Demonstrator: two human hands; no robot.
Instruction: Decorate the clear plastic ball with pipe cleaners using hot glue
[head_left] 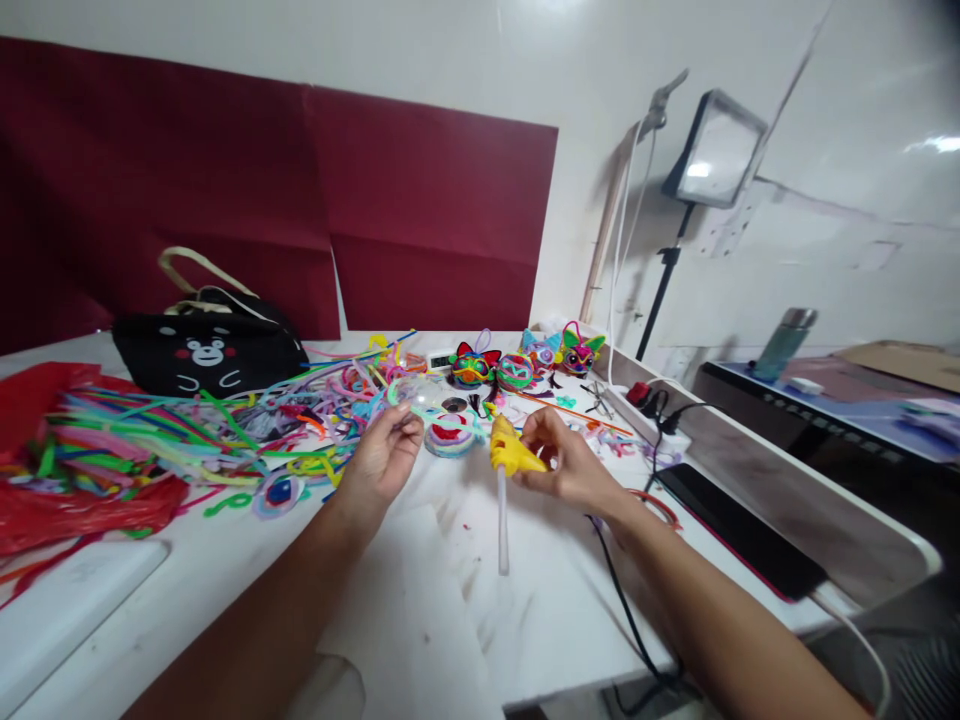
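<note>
My right hand [566, 460] grips a yellow glue gun [510, 447]. Its nozzle end points away from me, and a translucent glue stick [503, 525] sticks out of its back towards me. My left hand [386, 450] is closed in a pinch at a pale green pipe cleaner [393, 392], which shows just above the fingertips. Between the two hands, a little beyond them, lies a round piece of coiled pipe cleaners [450, 436] in pale blue, white and red. Behind it are several finished-looking colourful pipe-cleaner ornaments, one with red and black ears [474, 366].
Heaps of pipe cleaners [247, 420] cover the left side, some in a red plastic bag [90, 510]. A black bag [210, 350] stands behind. On the right are a power strip [656, 415], cables and a phone [742, 530] along the raised table edge [810, 500].
</note>
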